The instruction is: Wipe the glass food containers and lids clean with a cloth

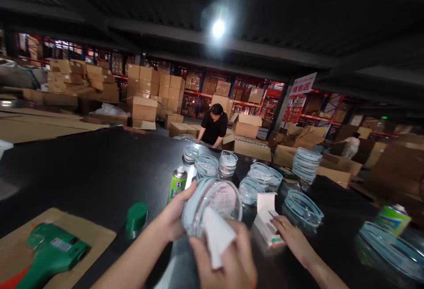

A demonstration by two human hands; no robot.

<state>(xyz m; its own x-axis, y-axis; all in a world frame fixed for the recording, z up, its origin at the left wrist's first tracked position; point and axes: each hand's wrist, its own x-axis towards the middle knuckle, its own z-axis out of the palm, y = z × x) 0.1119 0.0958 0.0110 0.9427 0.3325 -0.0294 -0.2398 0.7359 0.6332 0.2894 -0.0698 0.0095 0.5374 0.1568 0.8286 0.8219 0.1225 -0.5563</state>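
My left hand (175,218) grips the left side of a round glass container with a pale blue rim (215,197), tilted up toward me. My right hand (228,264) presses a white cloth (217,235) against the container's lower front. Both hands hover over a black table (99,174). Another person's hand (291,236) reaches in from the lower right and touches a small white box (266,216) just right of the container.
A green spray can (178,183) and its green cap (136,218) stand left of my hands. A green power tool (49,249) lies on cardboard (89,236). Several glass containers (228,163) and stacked lids (306,164) crowd the table beyond. A person in black (213,126) bends among cartons.
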